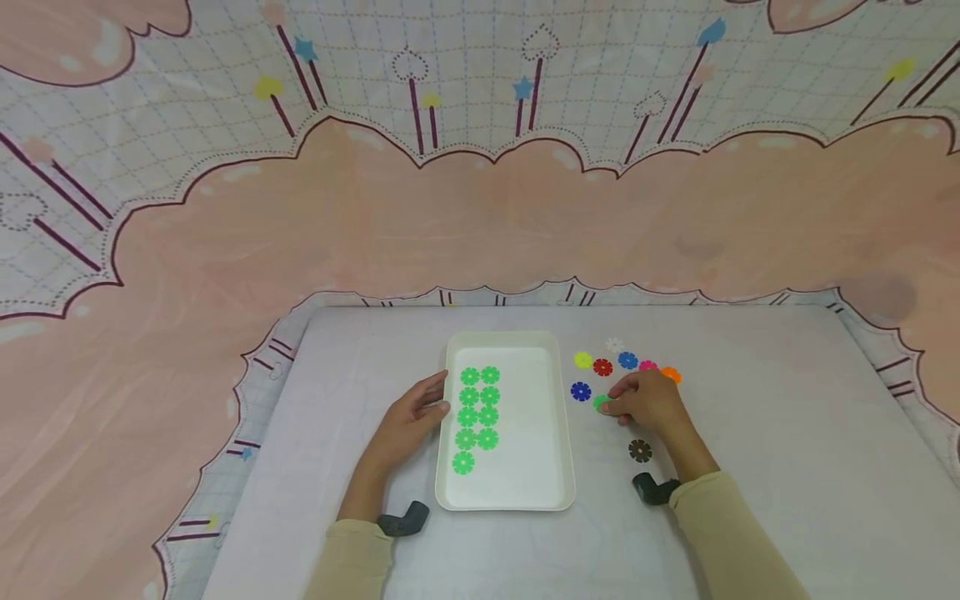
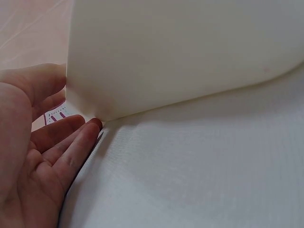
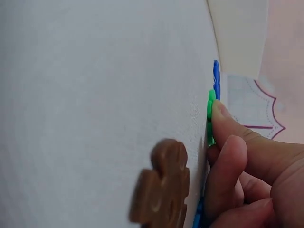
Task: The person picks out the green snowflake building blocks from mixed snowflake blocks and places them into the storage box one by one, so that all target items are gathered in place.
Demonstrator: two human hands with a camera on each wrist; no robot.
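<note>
A white rectangular tray [image 1: 525, 492] lies on the table with several green flower-shaped plastic discs [image 1: 467, 417] in two columns on its left half. My left hand [image 1: 411, 421] rests against the tray's left side, its fingers loosely bent and touching the wall, as the left wrist view also shows. Right of the tray, my right hand [image 1: 645, 400] pinches another green disc [image 3: 210, 116] between thumb and fingers, down at the table surface. A dark blue disc [image 1: 581, 392] lies just beyond it. Nearer the wrist is a brown disc [image 1: 640, 451], standing out large in the right wrist view.
Above the right hand lie yellow [image 1: 582, 360], red [image 1: 602, 367], blue [image 1: 627, 361], white [image 1: 615, 344], pink [image 1: 648, 366] and orange [image 1: 671, 375] discs. The table [image 1: 360, 350] has a pale cloth, and a patterned curtain [image 1: 480, 225] hangs behind it.
</note>
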